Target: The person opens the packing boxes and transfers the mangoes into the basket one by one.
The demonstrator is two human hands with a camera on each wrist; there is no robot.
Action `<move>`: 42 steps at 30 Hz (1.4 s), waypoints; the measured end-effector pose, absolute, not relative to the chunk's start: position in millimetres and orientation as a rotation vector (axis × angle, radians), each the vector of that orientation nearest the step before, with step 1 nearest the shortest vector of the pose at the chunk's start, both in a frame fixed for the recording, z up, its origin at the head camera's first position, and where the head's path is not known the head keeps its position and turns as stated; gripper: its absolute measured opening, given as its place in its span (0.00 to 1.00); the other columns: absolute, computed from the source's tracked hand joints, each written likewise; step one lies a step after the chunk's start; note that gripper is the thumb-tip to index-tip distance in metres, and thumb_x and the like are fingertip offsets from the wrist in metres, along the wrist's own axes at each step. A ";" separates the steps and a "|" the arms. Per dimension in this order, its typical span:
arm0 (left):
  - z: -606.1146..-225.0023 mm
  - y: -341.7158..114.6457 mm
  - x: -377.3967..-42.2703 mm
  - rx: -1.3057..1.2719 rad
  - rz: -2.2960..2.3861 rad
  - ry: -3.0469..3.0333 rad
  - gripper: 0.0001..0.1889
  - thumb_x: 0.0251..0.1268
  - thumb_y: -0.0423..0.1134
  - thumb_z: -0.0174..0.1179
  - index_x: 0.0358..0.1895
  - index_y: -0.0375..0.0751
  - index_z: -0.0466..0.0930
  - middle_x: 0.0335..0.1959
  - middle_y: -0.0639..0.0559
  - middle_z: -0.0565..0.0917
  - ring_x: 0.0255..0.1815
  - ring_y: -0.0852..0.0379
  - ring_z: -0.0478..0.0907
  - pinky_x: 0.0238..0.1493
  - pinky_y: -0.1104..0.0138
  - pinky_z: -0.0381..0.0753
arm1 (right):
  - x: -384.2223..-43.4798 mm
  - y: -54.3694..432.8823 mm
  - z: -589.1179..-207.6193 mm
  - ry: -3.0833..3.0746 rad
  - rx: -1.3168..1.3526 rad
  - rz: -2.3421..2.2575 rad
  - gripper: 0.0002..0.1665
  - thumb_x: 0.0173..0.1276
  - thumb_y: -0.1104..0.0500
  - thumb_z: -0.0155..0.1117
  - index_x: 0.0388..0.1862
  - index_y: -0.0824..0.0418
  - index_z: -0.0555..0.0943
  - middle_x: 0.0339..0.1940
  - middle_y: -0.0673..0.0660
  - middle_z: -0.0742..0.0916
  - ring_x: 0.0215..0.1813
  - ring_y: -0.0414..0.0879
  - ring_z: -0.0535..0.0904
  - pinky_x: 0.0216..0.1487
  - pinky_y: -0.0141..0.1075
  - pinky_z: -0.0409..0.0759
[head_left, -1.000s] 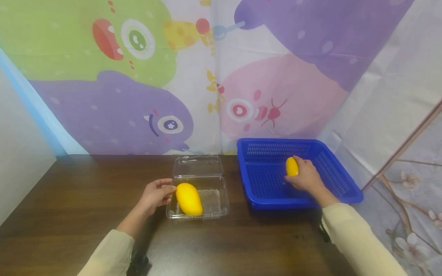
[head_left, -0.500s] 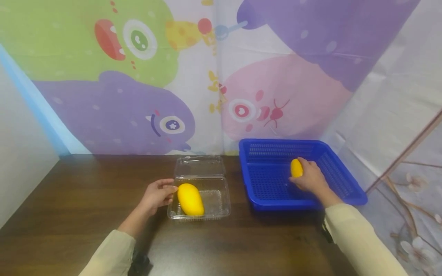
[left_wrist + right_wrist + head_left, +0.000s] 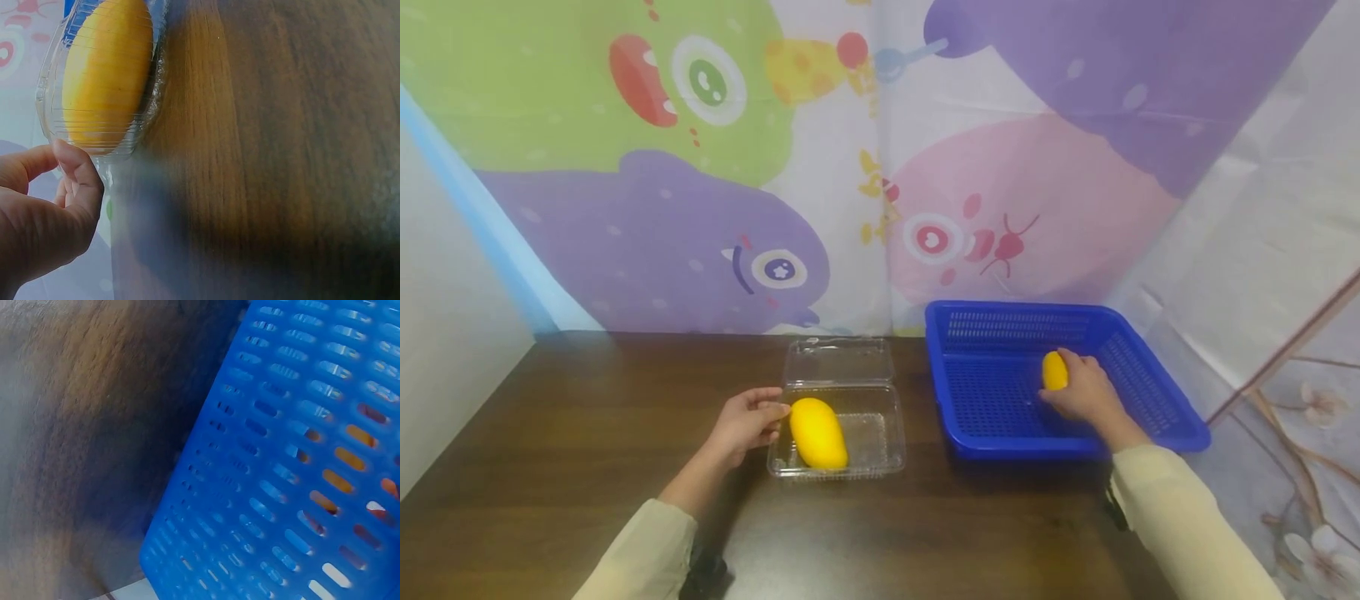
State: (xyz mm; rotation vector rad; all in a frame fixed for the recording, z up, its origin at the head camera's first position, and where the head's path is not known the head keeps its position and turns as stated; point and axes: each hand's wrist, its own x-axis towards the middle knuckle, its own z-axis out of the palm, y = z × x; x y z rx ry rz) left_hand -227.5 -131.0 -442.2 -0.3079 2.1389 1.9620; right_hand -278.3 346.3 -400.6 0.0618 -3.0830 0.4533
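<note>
A clear plastic clamshell container stands on the table with its lid folded back, and a yellow mango lies in its left half. At the container's left edge, my left hand pinches the rim between thumb and forefinger. The left wrist view shows the same mango through the ribbed plastic wall. Inside the blue basket, my right hand grips a second mango, partly hidden by the hand. From the right wrist, only slivers of yellow show through the slots of the basket wall.
The brown wooden table runs up to a cartoon-printed cloth at the back. A flower-patterned cloth borders the basket on the right. A pale wall rises on the left.
My head view has shifted slightly, so everything sits further right in it. The right hand and its mango have edged a little right within the basket. The left hand keeps its place on the container.
</note>
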 end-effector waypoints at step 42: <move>-445.3 -131.5 -226.6 -0.304 2.013 2.131 0.24 0.64 0.32 0.56 0.62 0.30 0.64 0.36 0.49 0.79 0.26 0.60 0.73 0.28 0.73 0.79 | -287.2 357.3 -417.7 -3.213 0.038 0.408 0.49 0.50 0.51 0.71 0.65 0.71 0.60 0.56 0.79 0.69 0.52 0.72 0.70 0.49 0.61 0.73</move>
